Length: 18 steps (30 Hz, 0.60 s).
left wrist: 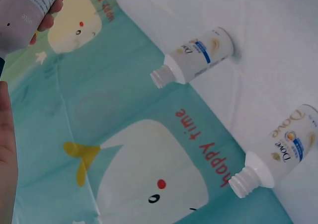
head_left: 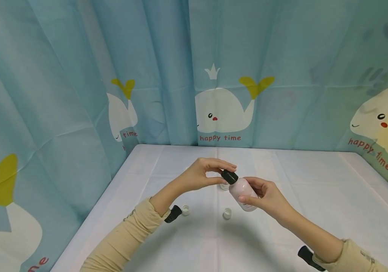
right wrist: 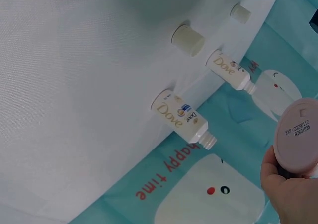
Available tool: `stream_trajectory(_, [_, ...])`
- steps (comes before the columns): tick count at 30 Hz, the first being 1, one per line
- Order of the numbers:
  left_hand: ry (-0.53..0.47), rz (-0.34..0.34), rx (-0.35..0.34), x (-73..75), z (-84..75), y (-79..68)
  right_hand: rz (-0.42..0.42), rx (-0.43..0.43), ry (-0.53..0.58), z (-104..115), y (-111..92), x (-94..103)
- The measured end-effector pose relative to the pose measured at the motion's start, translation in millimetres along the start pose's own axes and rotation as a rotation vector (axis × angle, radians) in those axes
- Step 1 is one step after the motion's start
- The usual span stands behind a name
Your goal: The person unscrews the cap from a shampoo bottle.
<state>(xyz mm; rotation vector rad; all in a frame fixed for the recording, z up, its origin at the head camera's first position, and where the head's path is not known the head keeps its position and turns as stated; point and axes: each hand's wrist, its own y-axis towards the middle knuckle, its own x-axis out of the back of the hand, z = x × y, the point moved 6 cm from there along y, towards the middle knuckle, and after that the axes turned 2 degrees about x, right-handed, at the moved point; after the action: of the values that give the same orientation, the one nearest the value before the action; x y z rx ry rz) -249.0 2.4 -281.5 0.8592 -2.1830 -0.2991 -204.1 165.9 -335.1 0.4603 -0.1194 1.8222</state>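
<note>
A pink bottle (head_left: 242, 192) with a black cap (head_left: 229, 176) is held in the air, tilted, its cap toward the upper left. My left hand (head_left: 196, 176) pinches that cap between thumb and fingers. Around the bottle's body my right hand (head_left: 268, 198) curls its fingers and thumb. The right wrist view shows the bottle's round base (right wrist: 298, 134) with printed date text. Whether the cap sits tight on the neck cannot be told. Two uncapped white Dove bottles (left wrist: 198, 55) stand on the table beyond, largely hidden by my hands in the head view.
Two white caps lie on the white-covered table, one (head_left: 227, 213) below the held bottle and another (head_left: 185, 210) near my left forearm. Behind the table hangs a blue curtain (head_left: 167, 113) with whale prints. Black wrist devices (head_left: 173, 214) stick out by both sleeves.
</note>
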Motion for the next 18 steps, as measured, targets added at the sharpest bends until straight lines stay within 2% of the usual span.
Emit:
stream_trajectory(7, [0.028, -0.014, 0.074, 1.3, 0.3, 1.5, -0.004, 0.003, 0.001, 0.0, -0.2, 0.4])
stream_trajectory(18, [0.004, -0.048, 0.191, 6.3, 0.9, 2.2, -0.010, 0.015, 0.004, 2.6, 0.1, 0.4])
